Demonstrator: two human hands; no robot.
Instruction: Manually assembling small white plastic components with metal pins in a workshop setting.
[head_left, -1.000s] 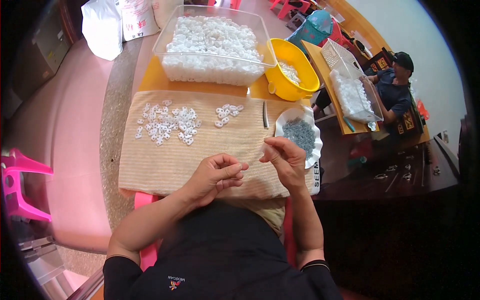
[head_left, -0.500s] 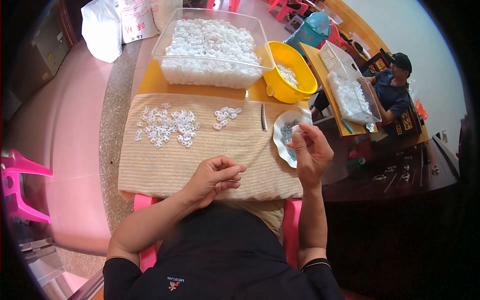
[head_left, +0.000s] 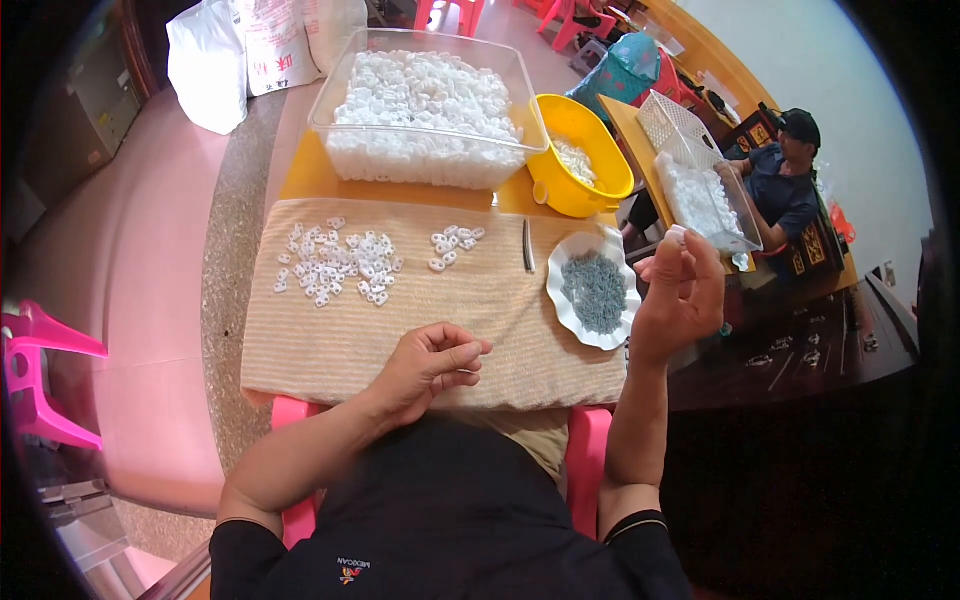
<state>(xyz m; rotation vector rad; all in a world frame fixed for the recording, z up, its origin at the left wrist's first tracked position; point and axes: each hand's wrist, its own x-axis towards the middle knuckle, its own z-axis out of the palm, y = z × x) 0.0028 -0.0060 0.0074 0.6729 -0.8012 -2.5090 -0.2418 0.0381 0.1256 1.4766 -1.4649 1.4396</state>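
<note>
My right hand (head_left: 682,300) is raised beyond the right edge of the towel, its thumb and fingers pinched on a small white plastic piece (head_left: 677,233). Just left of it a white scalloped dish (head_left: 562,318) holds a heap of tiny grey parts (head_left: 595,290). Over the near part of the towel hovers my left hand (head_left: 430,365), thumb pressed to the fingers; what it pinches, if anything, is hidden. Many white two-holed plastic pieces (head_left: 345,262) lie spread at the left, with a smaller group (head_left: 456,245) beside them. A thin dark tweezer-like tool (head_left: 528,246) lies left of the dish.
A striped beige towel (head_left: 400,320) covers the table. Behind it stand a clear bin (head_left: 425,160) full of white pieces and a yellow tub (head_left: 580,195). At right, a co-worker (head_left: 785,180) sits by another bin. A pink stool (head_left: 45,375) stands at left.
My right hand has moved right and slightly up, away from over the dish, uncovering the grey parts. The white piece stays in its fingers. My left hand keeps its pinch.
</note>
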